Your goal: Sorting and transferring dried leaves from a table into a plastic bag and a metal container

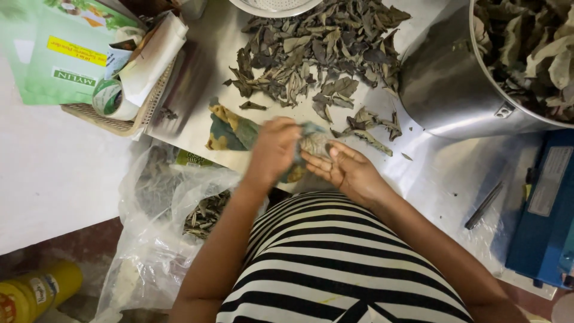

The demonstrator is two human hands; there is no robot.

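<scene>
My counter [197, 90] in front of me, shiny metal sheet on top, light glints on it. White top [54, 173] beside it on my left. Floor [66, 251] down below, reddish brown, dim. Clear plastic bag [149, 239] hangs by counter edge. Yellow bottle [36, 290] on floor in low corner. Blue machine [544, 209] at my right. Woven tray [113, 119] up on left.

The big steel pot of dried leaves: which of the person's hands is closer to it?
Right. The right hand lies just below-left of the steel pot; the left hand is farther left, over the patterned cloth.
</scene>
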